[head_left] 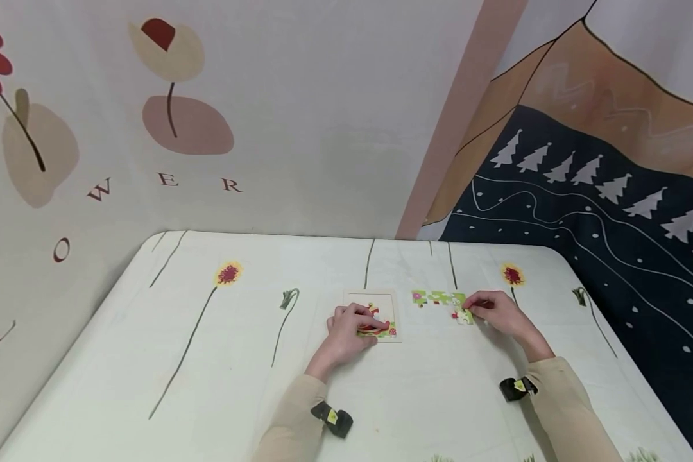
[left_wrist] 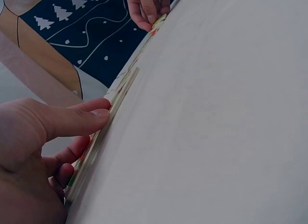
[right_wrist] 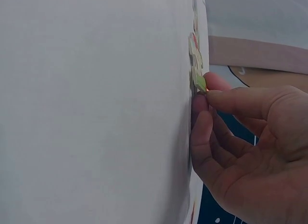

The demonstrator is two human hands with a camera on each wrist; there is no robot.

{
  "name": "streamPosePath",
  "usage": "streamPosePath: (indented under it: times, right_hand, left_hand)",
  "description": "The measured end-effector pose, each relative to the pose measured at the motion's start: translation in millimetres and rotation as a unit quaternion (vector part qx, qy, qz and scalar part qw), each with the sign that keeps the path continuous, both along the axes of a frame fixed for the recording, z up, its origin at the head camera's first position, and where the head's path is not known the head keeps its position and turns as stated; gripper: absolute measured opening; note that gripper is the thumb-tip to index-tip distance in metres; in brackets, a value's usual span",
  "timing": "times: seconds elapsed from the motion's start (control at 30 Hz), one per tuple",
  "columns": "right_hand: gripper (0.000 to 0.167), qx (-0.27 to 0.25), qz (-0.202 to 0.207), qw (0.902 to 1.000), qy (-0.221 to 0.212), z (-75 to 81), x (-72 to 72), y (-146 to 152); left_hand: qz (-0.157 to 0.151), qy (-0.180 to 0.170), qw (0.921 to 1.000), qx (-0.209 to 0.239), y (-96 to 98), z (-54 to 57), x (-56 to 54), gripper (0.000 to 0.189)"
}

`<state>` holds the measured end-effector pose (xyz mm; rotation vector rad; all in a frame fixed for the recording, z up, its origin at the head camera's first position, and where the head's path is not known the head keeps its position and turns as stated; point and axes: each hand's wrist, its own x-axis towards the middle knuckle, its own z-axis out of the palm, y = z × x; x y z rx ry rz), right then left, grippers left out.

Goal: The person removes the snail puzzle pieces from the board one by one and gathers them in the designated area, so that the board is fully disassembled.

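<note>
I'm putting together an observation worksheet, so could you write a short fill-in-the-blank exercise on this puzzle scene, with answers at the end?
1. The person's ____ hand is on the puzzle board.
2. Seen from the head camera, the loose pieces lie to the ____ of the board.
3. The wrist devices are mostly ____ in colour.
4. The pale shapes printed in a row on the dark blue cloth are ____.

Missing words: left; right; black; trees.

A square pale-wood tray (head_left: 358, 298) lies left of flat green-printed jigsaw pieces (head_left: 437, 296) on a white flower-printed cloth (head_left: 427, 391), white printed backdrop (head_left: 335, 115) behind.
</note>
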<state>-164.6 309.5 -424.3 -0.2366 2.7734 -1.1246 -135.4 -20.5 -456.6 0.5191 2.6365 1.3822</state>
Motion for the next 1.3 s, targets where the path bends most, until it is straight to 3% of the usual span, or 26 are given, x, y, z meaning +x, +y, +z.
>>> streamPosePath:
  times: [0.57, 0.8, 1.03, 1.3]
  right_hand:
    - [0.014, -0.009, -0.012, 0.9999, 0.002, 4.9, 4.1, -5.3]
    - [0.012, -0.020, 0.016, 0.9994, 0.022, 8.2, 6.0, -17.5]
    - [0.013, -0.064, 0.034, 0.9971, 0.021, 9.7, 2.8, -36.5]
    - [0.013, -0.081, 0.057, 0.9943, 0.039, 7.6, -0.7, -60.8]
  left_hand:
    - [-0.006, 0.002, 0.9998, -0.018, -3.5, 5.2, 1.2, 0.024]
    - [-0.004, 0.014, 0.9997, -0.017, -11.5, 9.0, 2.0, 0.026]
    - [0.008, 0.014, 0.9997, -0.017, -24.0, 9.6, 3.1, 0.022]
    - [-0.015, 0.005, 0.9999, -0.001, -31.1, 8.2, 1.2, 0.022]
